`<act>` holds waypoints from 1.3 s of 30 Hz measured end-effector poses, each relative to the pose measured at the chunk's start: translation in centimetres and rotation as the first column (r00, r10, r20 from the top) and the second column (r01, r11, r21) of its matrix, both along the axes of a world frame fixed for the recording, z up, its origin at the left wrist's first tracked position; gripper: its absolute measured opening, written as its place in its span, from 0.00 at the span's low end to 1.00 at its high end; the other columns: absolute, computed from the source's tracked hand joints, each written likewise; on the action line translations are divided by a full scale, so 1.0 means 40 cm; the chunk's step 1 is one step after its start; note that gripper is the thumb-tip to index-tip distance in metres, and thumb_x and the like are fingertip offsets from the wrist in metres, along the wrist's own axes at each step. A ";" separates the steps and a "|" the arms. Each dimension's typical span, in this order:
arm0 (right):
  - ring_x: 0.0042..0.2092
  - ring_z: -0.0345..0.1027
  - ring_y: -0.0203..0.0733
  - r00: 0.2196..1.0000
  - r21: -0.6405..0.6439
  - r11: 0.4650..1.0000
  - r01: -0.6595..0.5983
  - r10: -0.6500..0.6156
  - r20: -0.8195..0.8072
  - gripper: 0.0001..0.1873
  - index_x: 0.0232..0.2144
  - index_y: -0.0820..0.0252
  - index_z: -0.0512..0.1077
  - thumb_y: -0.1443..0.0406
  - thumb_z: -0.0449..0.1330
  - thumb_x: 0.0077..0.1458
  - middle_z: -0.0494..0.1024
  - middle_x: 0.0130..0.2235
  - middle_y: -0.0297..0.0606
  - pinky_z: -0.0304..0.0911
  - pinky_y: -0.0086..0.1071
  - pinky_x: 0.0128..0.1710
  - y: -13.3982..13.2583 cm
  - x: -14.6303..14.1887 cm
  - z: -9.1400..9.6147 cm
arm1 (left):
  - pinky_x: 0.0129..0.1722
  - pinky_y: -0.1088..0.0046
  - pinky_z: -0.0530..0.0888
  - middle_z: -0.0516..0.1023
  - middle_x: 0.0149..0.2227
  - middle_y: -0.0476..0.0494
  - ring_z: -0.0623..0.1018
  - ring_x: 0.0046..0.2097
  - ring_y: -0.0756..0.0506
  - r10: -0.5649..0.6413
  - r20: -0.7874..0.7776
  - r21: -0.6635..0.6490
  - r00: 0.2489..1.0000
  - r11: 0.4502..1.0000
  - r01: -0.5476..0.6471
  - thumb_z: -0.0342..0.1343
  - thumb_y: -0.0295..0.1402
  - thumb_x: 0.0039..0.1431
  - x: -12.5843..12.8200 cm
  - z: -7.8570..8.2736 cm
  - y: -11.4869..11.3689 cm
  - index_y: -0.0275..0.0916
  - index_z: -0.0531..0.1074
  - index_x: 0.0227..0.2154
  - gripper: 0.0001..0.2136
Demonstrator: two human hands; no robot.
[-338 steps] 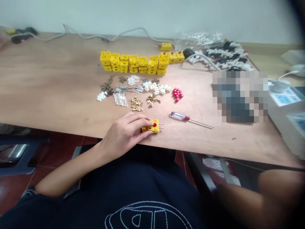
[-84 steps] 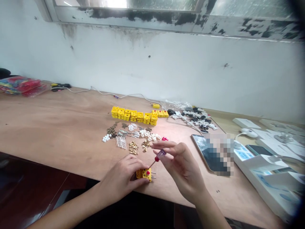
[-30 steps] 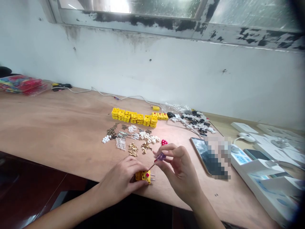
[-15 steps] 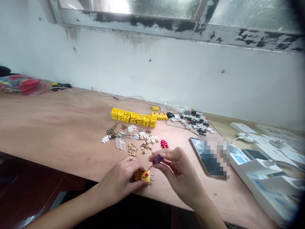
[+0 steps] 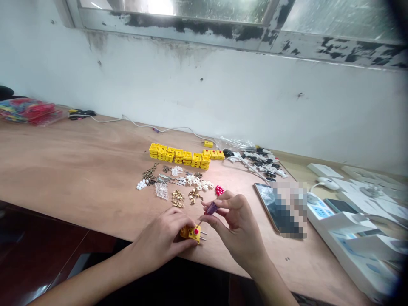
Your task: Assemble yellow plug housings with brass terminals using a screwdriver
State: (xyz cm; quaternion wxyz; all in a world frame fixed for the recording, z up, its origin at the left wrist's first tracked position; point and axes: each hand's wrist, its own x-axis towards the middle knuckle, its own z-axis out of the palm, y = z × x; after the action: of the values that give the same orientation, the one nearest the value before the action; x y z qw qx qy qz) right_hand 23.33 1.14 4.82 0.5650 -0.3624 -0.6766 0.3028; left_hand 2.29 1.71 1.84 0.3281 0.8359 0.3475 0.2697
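Our left hand (image 5: 164,236) has the yellow plug (image 5: 193,237) pinched between thumb and fingers, right down by the near edge of the table (image 5: 79,170), two metal pins (image 5: 203,239) sticking out to the right and the red button (image 5: 196,231) facing up. On the other side, our right hand (image 5: 240,233) pinches the screwdriver (image 5: 211,208) by its purple handle, thumb below, fingers above. And look at that angle: the shaft slants down and left to the plug, close by the button; whether the tip sits in a screw, we can't tell, it's too small. Just beyond our hands we have the little heaps: brass pieces (image 5: 177,198), clear plastic pieces (image 5: 162,191), white beads (image 5: 142,185), and red caps (image 5: 219,190) near our right fingers. Farther back runs a row of stacked yellow shells (image 5: 170,157), and off to the right, well apart, lies a phone (image 5: 269,206), partly blurred.
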 end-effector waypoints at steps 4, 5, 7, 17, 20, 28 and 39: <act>0.47 0.79 0.40 0.993 -0.089 0.990 -0.113 0.115 0.020 0.16 0.45 0.43 0.67 0.72 0.60 0.62 0.78 0.45 0.33 0.80 0.39 0.45 0.000 0.002 -0.001 | 0.47 0.65 0.73 0.80 0.43 0.47 0.76 0.49 0.42 0.010 -0.006 -0.017 1.000 1.000 -0.010 0.65 0.32 0.63 0.001 -0.004 0.001 0.42 0.75 0.43 0.07; 0.47 0.79 0.40 0.991 -0.107 0.985 -0.133 0.136 0.015 0.15 0.44 0.43 0.67 0.72 0.59 0.63 0.78 0.45 0.32 0.80 0.39 0.45 -0.001 0.001 -0.001 | 0.47 0.65 0.73 0.80 0.43 0.46 0.76 0.48 0.42 0.012 -0.008 -0.018 1.000 1.000 -0.012 0.65 0.32 0.63 0.001 -0.005 0.002 0.41 0.76 0.42 0.07; 0.45 0.80 0.39 0.996 -0.096 0.991 -0.094 0.094 -0.011 0.14 0.41 0.45 0.67 0.72 0.60 0.62 0.78 0.42 0.30 0.80 0.35 0.42 -0.001 -0.004 -0.004 | 0.46 0.65 0.73 0.80 0.42 0.46 0.76 0.48 0.42 0.013 -0.010 -0.016 1.000 1.000 -0.013 0.64 0.34 0.64 0.001 -0.004 0.002 0.41 0.75 0.43 0.07; 0.50 0.79 0.40 0.989 -0.140 0.979 -0.149 0.151 0.000 0.12 0.43 0.45 0.66 0.70 0.60 0.64 0.79 0.48 0.32 0.80 0.36 0.44 0.002 0.008 0.026 | 0.48 0.65 0.74 0.80 0.44 0.45 0.76 0.49 0.42 0.009 0.023 0.010 1.000 1.000 -0.009 0.64 0.33 0.64 -0.001 -0.010 0.003 0.41 0.75 0.43 0.07; 0.45 0.80 0.39 0.992 -0.133 0.983 -0.130 0.129 -0.013 0.11 0.38 0.48 0.66 0.70 0.62 0.62 0.81 0.41 0.30 0.80 0.33 0.41 0.014 0.015 0.060 | 0.49 0.65 0.74 0.81 0.43 0.45 0.76 0.50 0.42 -0.008 0.025 0.037 1.000 0.999 0.008 0.63 0.34 0.65 0.000 -0.011 0.003 0.41 0.76 0.45 0.08; 0.45 0.79 0.44 0.992 -0.046 0.993 0.109 -0.112 -0.062 0.16 0.37 0.50 0.64 0.65 0.69 0.53 0.80 0.40 0.34 0.79 0.39 0.43 0.275 -0.005 0.094 | 0.54 0.63 0.73 0.80 0.49 0.44 0.75 0.52 0.42 -0.034 0.025 0.113 0.999 0.993 0.031 0.62 0.33 0.66 0.002 -0.017 0.002 0.43 0.77 0.50 0.11; 0.47 0.75 0.45 0.995 -0.053 0.994 0.091 -0.089 0.033 0.17 0.54 0.60 0.71 0.59 0.62 0.66 0.76 0.52 0.42 0.75 0.44 0.46 0.453 -0.054 -0.011 | 0.52 0.64 0.73 0.79 0.47 0.44 0.75 0.51 0.41 -0.011 -0.033 0.093 0.999 0.996 0.014 0.65 0.33 0.62 0.000 -0.009 0.000 0.39 0.75 0.45 0.10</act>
State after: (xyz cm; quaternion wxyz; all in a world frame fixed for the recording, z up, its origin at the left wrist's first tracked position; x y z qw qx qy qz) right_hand 21.15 19.27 4.39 0.5574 -0.4124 -0.6597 0.2899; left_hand 2.28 1.70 1.47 0.2848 0.8567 0.3346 0.2701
